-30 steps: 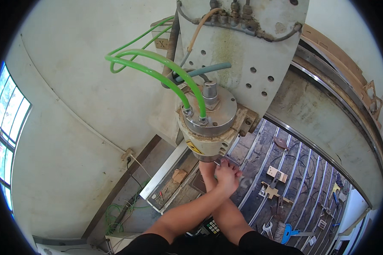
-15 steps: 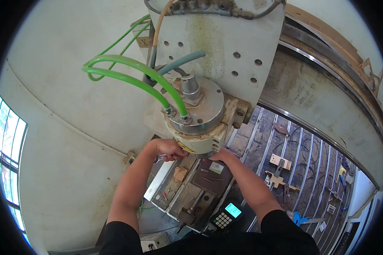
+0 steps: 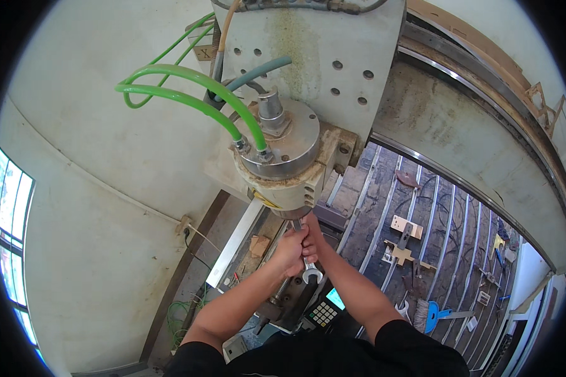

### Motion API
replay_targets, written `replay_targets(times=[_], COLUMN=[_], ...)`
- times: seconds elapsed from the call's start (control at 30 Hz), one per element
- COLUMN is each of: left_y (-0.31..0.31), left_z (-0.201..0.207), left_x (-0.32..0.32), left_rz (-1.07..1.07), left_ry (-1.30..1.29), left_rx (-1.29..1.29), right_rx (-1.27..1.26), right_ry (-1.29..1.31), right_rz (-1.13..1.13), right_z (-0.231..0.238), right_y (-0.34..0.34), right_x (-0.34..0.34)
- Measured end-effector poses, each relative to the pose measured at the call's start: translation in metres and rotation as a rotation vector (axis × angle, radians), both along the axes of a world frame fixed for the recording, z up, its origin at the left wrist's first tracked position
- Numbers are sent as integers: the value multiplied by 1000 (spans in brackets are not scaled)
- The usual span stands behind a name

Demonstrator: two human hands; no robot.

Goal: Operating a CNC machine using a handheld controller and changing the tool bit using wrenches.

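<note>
Our left hand [image 3: 290,247] is closed around a wrench [image 3: 309,267].
Probably stiff, heavy; mid-shank suits. Our right hand [image 3: 312,227]: grip we cannot tell.

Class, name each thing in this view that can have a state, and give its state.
Left hand: closed around the wrench
Right hand: partly hidden; grip unclear
Wrench: held, open end showing below the hand
Spindle housing: upright
Thick green hoses: attached on top of the housing
Keypad controller: screen lit
</note>
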State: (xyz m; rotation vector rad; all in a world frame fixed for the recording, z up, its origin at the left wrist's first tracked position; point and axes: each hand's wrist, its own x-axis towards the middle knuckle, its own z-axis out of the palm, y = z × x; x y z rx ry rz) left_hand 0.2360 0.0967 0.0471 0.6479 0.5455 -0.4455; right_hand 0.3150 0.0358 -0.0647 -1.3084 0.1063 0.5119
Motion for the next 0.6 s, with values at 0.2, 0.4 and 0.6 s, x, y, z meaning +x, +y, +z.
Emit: replay_targets(times=[0.2,0.4,0.6], left_y=[3,10,15], left_z=[-4,-11,-4], left_x=[-1,-6,-30], left_rz=[-50,-49,-88], left_ry=[-20,-37,-21], left_rx=[-4,27,23], right_rx=[-206,-722,-347], right_ry=[-897,-1130,-580], right_rz=[-123,235,83], right_z=[-16,-21,15], right_y=[-5,-18,-49], right_x=[8,10,13])
